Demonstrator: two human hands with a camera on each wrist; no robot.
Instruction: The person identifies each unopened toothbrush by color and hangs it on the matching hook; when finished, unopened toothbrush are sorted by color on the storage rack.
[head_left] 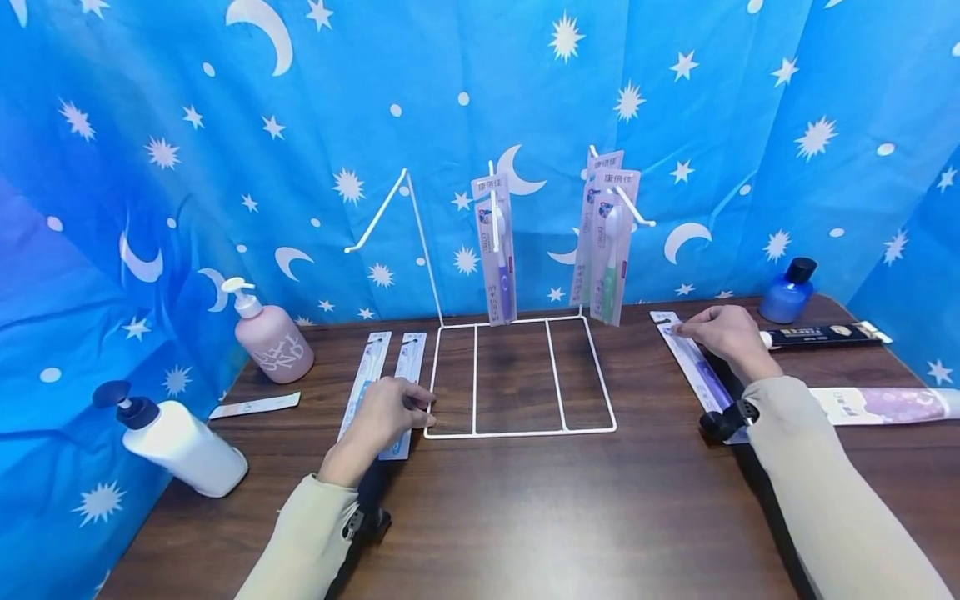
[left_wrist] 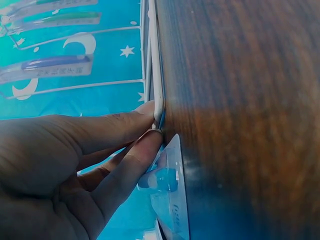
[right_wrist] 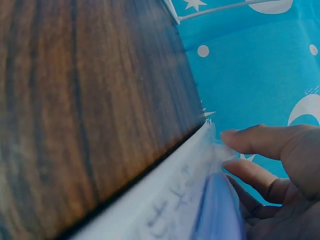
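Note:
My left hand [head_left: 386, 414] pinches the front left corner of a white wire rack [head_left: 517, 434] between thumb and fingertips; the left wrist view shows the wire [left_wrist: 158, 95] there. Beside that hand lie two packaged toothbrushes, one package [head_left: 411, 358] partly under it. On the right, my right hand [head_left: 727, 337] pinches the clear plastic near the far end of a purple toothbrush package [head_left: 693, 367], which lies on the table. In the right wrist view the package [right_wrist: 165, 210] appears close up. A purple toothbrush package [head_left: 501, 258] and two green ones [head_left: 617, 250] hang on the rack's hooks.
Left stand a pink pump bottle [head_left: 276, 346] and a tilted white pump bottle [head_left: 187, 450], with a slim white packet [head_left: 255, 406] nearby. Right are a blue bottle [head_left: 787, 292], a black tube [head_left: 825, 335] and a pink-white tube [head_left: 885, 406]. A bare hook [head_left: 378, 208] juts forward.

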